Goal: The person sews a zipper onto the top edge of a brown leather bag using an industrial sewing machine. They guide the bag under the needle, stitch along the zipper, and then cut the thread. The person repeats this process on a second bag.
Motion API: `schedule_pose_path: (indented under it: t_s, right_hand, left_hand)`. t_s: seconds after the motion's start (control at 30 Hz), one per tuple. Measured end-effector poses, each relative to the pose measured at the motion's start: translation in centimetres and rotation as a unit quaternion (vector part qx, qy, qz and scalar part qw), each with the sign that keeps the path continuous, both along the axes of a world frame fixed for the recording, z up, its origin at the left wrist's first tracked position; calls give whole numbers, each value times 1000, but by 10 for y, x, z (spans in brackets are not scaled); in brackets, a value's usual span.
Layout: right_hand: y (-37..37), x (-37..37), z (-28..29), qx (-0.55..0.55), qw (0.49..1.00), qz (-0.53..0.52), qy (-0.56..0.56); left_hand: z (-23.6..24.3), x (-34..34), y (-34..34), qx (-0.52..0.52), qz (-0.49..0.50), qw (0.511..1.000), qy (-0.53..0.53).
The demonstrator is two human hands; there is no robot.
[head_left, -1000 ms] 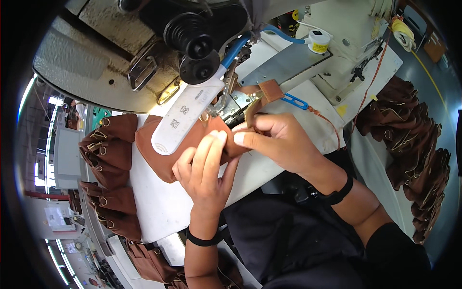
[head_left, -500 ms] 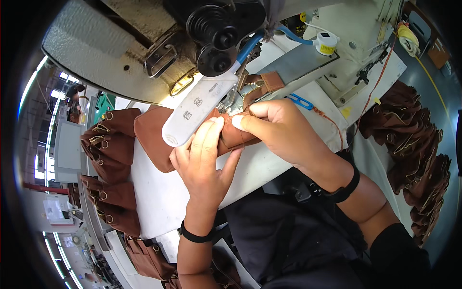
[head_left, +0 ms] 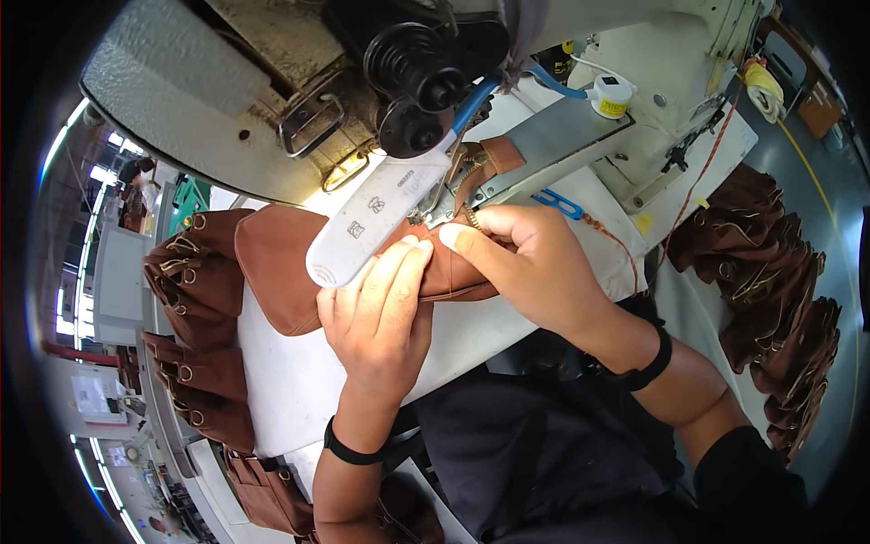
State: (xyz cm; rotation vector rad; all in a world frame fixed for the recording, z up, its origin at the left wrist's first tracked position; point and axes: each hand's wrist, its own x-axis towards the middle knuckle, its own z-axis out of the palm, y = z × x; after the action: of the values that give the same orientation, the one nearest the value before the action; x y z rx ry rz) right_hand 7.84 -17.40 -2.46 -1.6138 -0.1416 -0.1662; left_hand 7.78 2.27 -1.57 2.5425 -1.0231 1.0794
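Observation:
A brown leather bag (head_left: 444, 272) with a zipper lies under the needle area of a sewing machine (head_left: 204, 109). My left hand (head_left: 381, 313) rests on the leather, its fingers stretched out close together and pressing from above. With thumb and bent fingers my right hand (head_left: 535, 258) pinches the bag's edge beside the zipper (head_left: 470, 214). Both hands' fingertips are close to the presser foot (head_left: 439, 216). A white rounded plastic bar (head_left: 362, 227) hangs over the seam and hides part of it. Another flat part of the brown leather (head_left: 281, 267) spreads out left of the bar.
Brown bags with metal rings (head_left: 195, 281) are stacked at the left table edge. More brown bags (head_left: 761, 272) hang at the right. Blue thread snips (head_left: 557, 203) on an orange cord lie behind my right hand. A white round device (head_left: 611, 95) sits on the machine.
The bag has turned slightly and lies flatter under the foot. My left thumb has drawn in against the fingers. My right hand has shifted slightly, still pinching the edge.

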Motion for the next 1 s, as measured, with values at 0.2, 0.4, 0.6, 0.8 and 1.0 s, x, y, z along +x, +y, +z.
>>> schedule_pose_path:
  t_s: [0.2, 0.4, 0.6, 0.8, 1.0]
  right_hand:
    - [6, 0, 6, 66, 998, -11, 11]
    - [7, 7, 5, 69, 997, -22, 18]
    - [-6, 7, 5, -92, 992, -80, -12]
    - [-15, 5, 41, 41, 998, 41, 38]
    - [-33, 35, 35, 235, 939, 216, 129]
  left_hand:
    - [4, 0, -1, -14, 11, 1000, 17]
    - [11, 7, 0, -10, -5, 1000, 28]
    - [8, 6, 3, -13, 2, 1000, 25]
    - [3, 6, 5, -25, 2, 999, 41]
    - [4, 8, 9, -20, -11, 999, 35]
